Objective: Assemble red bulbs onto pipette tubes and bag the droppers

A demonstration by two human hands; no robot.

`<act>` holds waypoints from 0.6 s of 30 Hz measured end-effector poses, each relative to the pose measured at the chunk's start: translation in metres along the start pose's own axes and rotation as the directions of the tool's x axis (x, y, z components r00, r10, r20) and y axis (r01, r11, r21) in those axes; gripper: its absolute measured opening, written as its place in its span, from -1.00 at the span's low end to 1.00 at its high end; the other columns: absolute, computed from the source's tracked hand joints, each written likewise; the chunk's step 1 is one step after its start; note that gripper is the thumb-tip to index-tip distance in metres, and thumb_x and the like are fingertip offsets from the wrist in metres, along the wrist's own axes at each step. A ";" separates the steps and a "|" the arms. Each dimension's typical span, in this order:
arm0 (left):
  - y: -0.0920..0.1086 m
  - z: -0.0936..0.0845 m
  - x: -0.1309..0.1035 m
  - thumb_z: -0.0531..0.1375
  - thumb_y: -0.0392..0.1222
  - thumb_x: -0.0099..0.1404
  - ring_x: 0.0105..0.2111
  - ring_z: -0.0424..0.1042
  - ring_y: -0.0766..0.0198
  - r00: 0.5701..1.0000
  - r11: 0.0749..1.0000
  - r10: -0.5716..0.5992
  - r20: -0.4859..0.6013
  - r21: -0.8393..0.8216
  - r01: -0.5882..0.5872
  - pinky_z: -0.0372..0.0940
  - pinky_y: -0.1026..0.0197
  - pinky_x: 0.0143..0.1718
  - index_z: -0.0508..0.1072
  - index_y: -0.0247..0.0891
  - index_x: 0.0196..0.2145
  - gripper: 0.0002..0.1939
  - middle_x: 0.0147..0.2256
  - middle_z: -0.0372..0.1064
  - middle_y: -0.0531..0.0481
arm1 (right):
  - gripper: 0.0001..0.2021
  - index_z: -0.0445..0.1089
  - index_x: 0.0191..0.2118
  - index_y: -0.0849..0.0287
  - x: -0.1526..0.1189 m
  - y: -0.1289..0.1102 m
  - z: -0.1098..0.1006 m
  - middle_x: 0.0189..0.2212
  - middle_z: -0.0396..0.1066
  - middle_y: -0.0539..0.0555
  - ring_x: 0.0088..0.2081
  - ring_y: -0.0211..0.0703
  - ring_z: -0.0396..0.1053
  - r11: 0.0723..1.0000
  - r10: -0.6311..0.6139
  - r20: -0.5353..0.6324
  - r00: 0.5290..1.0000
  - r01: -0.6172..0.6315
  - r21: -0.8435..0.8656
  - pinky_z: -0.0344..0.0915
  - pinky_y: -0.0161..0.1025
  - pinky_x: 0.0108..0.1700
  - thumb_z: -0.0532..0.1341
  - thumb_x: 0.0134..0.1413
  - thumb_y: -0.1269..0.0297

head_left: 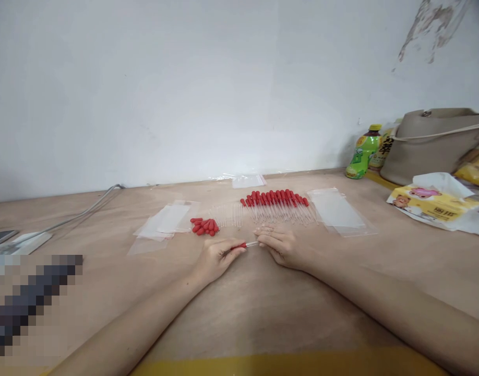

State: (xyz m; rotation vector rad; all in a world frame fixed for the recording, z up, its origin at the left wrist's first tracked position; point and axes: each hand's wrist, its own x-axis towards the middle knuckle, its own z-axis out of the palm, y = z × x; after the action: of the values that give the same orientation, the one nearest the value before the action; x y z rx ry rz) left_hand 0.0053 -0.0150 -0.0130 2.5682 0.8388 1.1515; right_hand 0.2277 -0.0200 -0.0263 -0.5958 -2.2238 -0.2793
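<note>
My left hand (219,256) pinches the red rubber bulb of a glass dropper (251,244) low over the table. The clear tube points right, its far end between the closed fingers of my right hand (280,246). Just behind my left hand lies a small heap of loose red bulbs (205,226). Several bare glass tubes (232,215) lie side by side to the right of that heap. Beyond my right hand, a row of droppers with red bulbs (276,201) is laid out, bulbs toward the wall.
Clear plastic bags (169,219) lie at the left, more bags (337,209) at the right, and another bag (248,181) near the wall. Farther right are a tissue pack (435,203), a green bottle (363,154) and a beige handbag (423,143). A grey cable (86,210) crosses the left side.
</note>
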 end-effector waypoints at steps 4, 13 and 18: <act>-0.001 0.002 -0.001 0.15 -0.17 0.19 -0.39 0.48 0.28 1.000 1.000 -0.014 0.000 -0.001 0.014 0.38 0.30 -0.36 0.49 -0.18 -0.26 -0.82 -0.32 0.49 0.02 | -0.76 0.32 -0.19 0.19 -0.001 -0.002 0.002 -0.20 0.42 0.14 -0.13 -0.21 0.36 1.000 0.019 0.016 1.000 -0.019 0.018 0.29 -0.13 -0.01 -0.02 0.09 0.49; 0.002 0.002 -0.001 0.16 -0.19 0.18 -0.38 0.48 0.29 1.000 1.000 0.002 0.022 0.000 -0.002 0.38 0.30 -0.35 0.48 -0.18 -0.25 -0.83 -0.32 0.49 0.02 | -0.80 0.33 -0.23 0.19 0.006 -0.013 0.003 -0.32 0.45 0.11 -0.20 -0.20 0.39 0.993 0.095 0.034 0.995 -0.097 0.060 0.33 -0.20 -0.09 -0.01 0.11 0.44; -0.001 0.004 -0.001 0.17 -0.19 0.17 -0.42 0.48 0.31 1.000 1.000 0.017 0.016 0.013 -0.017 0.37 0.32 -0.38 0.49 -0.20 -0.27 -0.83 -0.35 0.49 0.02 | -0.80 0.35 -0.25 0.21 0.007 -0.015 0.004 -0.32 0.45 0.11 -0.25 -0.20 0.39 0.978 0.189 0.080 0.979 -0.195 0.079 0.35 -0.25 -0.20 -0.01 0.13 0.40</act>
State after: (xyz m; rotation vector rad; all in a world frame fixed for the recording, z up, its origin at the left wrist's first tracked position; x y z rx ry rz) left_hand 0.0071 -0.0147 -0.0162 2.5967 0.8256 1.1331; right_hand 0.2134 -0.0296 -0.0236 -0.7778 -2.2143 -0.0622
